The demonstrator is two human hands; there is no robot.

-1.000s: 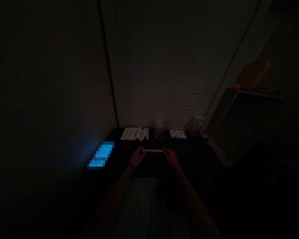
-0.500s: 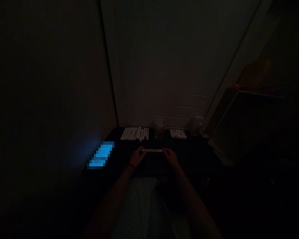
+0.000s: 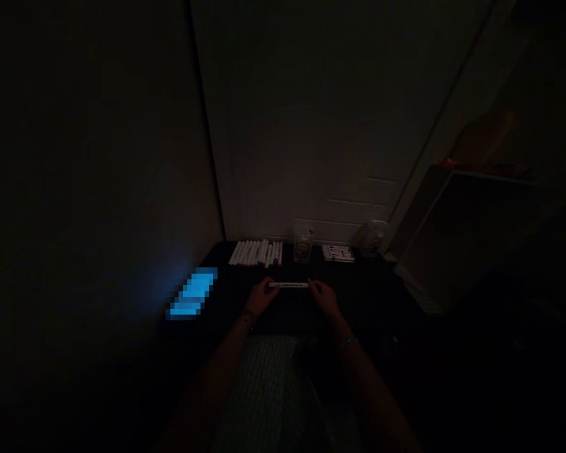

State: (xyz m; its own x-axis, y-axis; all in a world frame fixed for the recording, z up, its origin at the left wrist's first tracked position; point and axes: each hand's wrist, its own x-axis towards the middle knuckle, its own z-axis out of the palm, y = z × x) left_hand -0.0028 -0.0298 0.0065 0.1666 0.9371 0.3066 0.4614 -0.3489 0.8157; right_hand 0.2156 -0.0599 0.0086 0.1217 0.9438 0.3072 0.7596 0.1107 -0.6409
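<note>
Holding a white marker [image 3: 288,285] level, our left hand [image 3: 261,297] gripped one end and our right hand [image 3: 324,299] the other; the marker sat crosswise above the dark bench [image 3: 358,283]; a row of white markers [image 3: 255,253] lay beyond, just beside a clear jar [image 3: 304,246]; a blurred blue screen [image 3: 192,292] glowed to the left.
</note>
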